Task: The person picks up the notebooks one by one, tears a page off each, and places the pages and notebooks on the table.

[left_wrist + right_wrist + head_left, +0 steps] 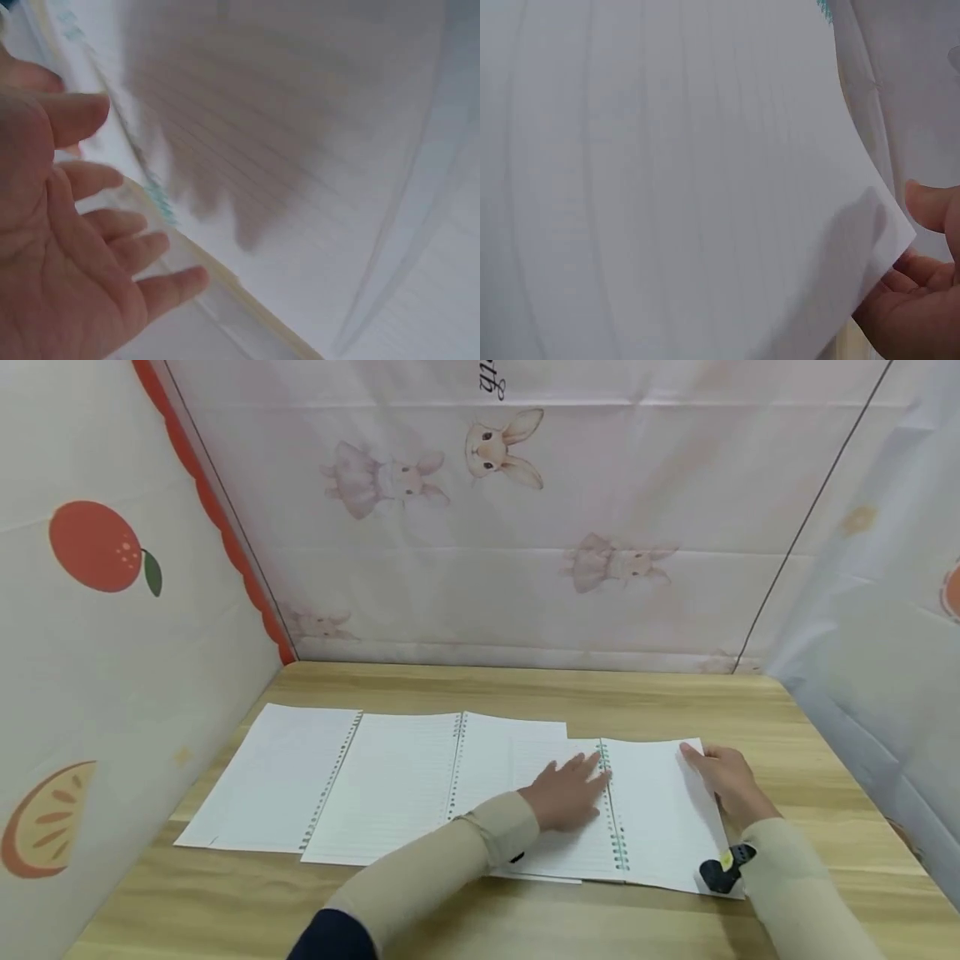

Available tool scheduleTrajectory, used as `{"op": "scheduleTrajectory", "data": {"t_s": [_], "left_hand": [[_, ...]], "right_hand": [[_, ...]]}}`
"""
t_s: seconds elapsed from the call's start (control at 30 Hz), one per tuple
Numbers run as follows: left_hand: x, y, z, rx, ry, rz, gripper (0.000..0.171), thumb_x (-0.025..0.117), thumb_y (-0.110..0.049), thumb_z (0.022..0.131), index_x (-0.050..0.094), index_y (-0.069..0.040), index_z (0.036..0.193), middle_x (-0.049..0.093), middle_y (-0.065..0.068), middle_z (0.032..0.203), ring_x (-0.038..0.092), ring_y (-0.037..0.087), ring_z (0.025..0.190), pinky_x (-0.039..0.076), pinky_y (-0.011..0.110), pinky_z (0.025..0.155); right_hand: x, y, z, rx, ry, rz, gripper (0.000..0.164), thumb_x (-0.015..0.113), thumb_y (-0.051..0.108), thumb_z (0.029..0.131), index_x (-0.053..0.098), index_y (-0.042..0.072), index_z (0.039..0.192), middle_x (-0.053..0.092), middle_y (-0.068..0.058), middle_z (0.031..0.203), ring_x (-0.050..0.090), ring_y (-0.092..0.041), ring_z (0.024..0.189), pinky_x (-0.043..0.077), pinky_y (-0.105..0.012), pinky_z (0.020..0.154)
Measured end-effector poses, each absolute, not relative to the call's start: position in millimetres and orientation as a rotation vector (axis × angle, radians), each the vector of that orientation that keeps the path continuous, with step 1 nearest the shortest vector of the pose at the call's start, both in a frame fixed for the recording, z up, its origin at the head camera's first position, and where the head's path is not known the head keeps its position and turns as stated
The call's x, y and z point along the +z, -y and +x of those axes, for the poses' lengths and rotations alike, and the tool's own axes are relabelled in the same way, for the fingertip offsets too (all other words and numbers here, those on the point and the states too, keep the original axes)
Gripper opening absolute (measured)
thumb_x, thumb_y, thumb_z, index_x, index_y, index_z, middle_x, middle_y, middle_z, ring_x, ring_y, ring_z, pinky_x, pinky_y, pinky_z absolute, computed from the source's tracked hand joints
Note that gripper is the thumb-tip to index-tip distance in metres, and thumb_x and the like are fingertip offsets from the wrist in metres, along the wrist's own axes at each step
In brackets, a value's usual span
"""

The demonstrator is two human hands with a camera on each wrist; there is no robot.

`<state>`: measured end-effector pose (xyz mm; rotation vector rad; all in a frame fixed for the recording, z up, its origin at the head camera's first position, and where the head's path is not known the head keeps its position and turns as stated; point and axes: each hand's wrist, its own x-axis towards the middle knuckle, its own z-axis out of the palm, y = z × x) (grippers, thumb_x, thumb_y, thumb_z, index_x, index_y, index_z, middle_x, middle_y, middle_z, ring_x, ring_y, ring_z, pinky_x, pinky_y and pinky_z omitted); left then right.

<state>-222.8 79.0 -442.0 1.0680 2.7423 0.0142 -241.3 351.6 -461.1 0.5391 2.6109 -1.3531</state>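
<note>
A spiral notebook (656,810) with green coils lies spread at the right end of a row of white notebooks on the wooden table. Over its ruled left page, close to the coil, is my left hand (568,793), fingers spread and extended; in the left wrist view its palm and fingers show beside the page. At the upper right corner of the right page, my right hand (731,781) holds the page edge, thumb above and fingers partly hidden beneath. The right wrist view shows the page (705,187) bowed, with its corner between thumb and fingers.
Further left lie another ruled notebook (390,785) and a blank white page (277,777) with binding holes along its right edge, the sheets overlapping. Printed fabric walls (480,585) enclose the table (525,689) at the back and both sides.
</note>
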Motion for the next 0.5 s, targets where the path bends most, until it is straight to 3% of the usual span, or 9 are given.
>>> {"op": "scheduleTrajectory", "data": {"t_s": [0.07, 0.13, 0.17, 0.23, 0.3, 0.37, 0.5], "left_hand": [[-439, -72, -206, -0.053, -2.673, 1.256, 0.059, 0.046, -0.039, 0.1, 0.024, -0.025, 0.153, 0.011, -0.001, 0.161, 0.016, 0.016, 0.146, 0.028, 0.044, 0.113], [-439, -64, -191, -0.11, -2.579, 1.414, 0.06, 0.042, -0.042, 0.1, 0.021, -0.025, 0.153, 0.01, -0.005, 0.161, 0.014, 0.013, 0.146, 0.028, 0.043, 0.112], [-440, -60, -184, -0.125, -2.538, 1.471, 0.06, 0.041, -0.044, 0.1, 0.02, -0.026, 0.154, 0.01, -0.006, 0.161, 0.013, 0.012, 0.146, 0.029, 0.042, 0.112], [-444, -54, -175, -0.156, -2.494, 1.557, 0.062, 0.04, -0.047, 0.1, 0.018, -0.026, 0.154, 0.01, -0.007, 0.16, 0.013, 0.01, 0.146, 0.031, 0.04, 0.112], [-447, -50, -169, -0.169, -2.488, 1.592, 0.063, 0.039, -0.048, 0.1, 0.016, -0.027, 0.154, 0.01, -0.008, 0.16, 0.014, 0.009, 0.145, 0.032, 0.037, 0.111], [-450, -48, -167, -0.15, -2.504, 1.6, 0.063, 0.04, -0.047, 0.1, 0.015, -0.027, 0.154, 0.009, -0.007, 0.161, 0.015, 0.009, 0.145, 0.032, 0.037, 0.111], [-455, -47, -164, -0.139, -2.518, 1.617, 0.064, 0.04, -0.046, 0.1, 0.015, -0.025, 0.155, 0.01, -0.005, 0.161, 0.017, 0.012, 0.145, 0.033, 0.039, 0.111]], "right_hand": [[-455, -354, -235, -1.318, -2.602, 0.476, 0.077, 0.04, 0.056, 0.096, 0.042, -0.013, 0.131, 0.042, -0.034, 0.128, 0.046, -0.042, 0.112, 0.045, -0.05, 0.092], [-448, -357, -226, -1.273, -2.592, 0.398, 0.086, 0.038, 0.058, 0.096, 0.027, -0.016, 0.141, 0.027, -0.037, 0.143, 0.035, -0.048, 0.127, 0.035, -0.057, 0.102], [-446, -359, -221, -1.251, -2.592, 0.369, 0.086, 0.038, 0.058, 0.096, 0.029, -0.016, 0.14, 0.03, -0.038, 0.141, 0.035, -0.049, 0.126, 0.035, -0.058, 0.101], [-443, -361, -210, -1.216, -2.601, 0.331, 0.079, 0.04, 0.058, 0.096, 0.044, -0.013, 0.13, 0.045, -0.033, 0.126, 0.046, -0.044, 0.113, 0.043, -0.052, 0.092], [-441, -362, -198, -1.204, -2.592, 0.311, 0.069, 0.042, 0.056, 0.096, 0.057, -0.009, 0.112, 0.056, -0.021, 0.104, 0.053, -0.032, 0.094, 0.047, -0.041, 0.079], [-442, -361, -185, -1.195, -2.576, 0.31, 0.06, 0.044, 0.054, 0.096, 0.06, -0.003, 0.087, 0.054, -0.006, 0.083, 0.05, -0.02, 0.078, 0.043, -0.031, 0.068], [-449, -358, -156, -1.221, -2.517, 0.268, 0.05, 0.048, 0.047, 0.097, 0.059, 0.004, 0.074, 0.053, 0.002, 0.069, 0.049, -0.012, 0.066, 0.043, -0.026, 0.059]]}}
